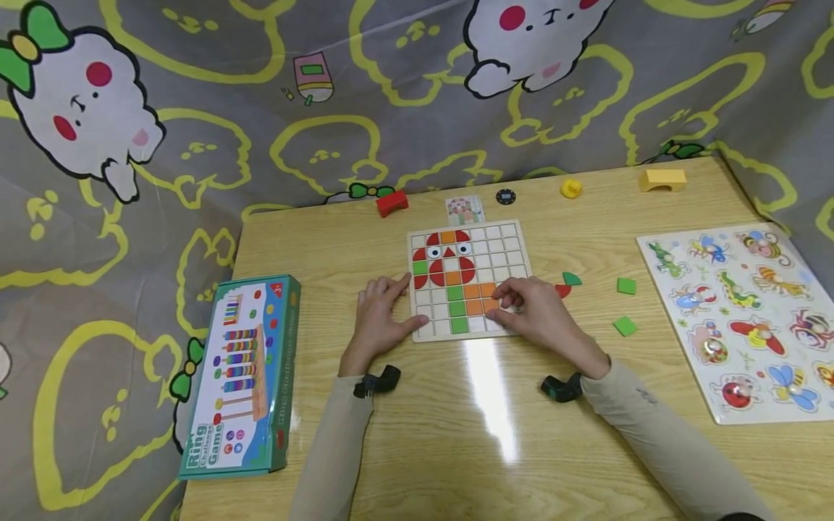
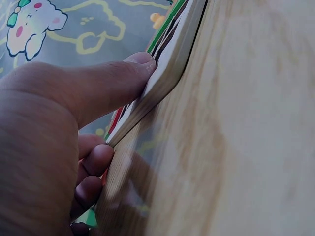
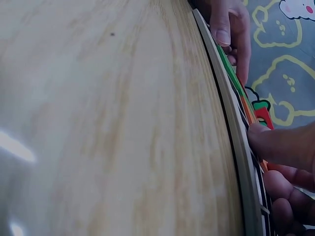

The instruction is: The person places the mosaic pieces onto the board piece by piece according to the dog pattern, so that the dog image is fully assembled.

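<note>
1 spread left hand [image 1: 381, 316] touches the grid board [image 1: 495, 246]; the right hand [image 1: 539, 312] pinches 1 orange tile [image 1: 489, 307].

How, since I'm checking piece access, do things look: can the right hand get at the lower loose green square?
Probably yes: the green square lies uncovered, bare table between it and the right hand, though it seems busy at an orange square.

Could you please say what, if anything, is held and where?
The left hand rests at the near left corner of the board, thumb on top; whether the right hand pinches an orange square cannot be told.
</note>
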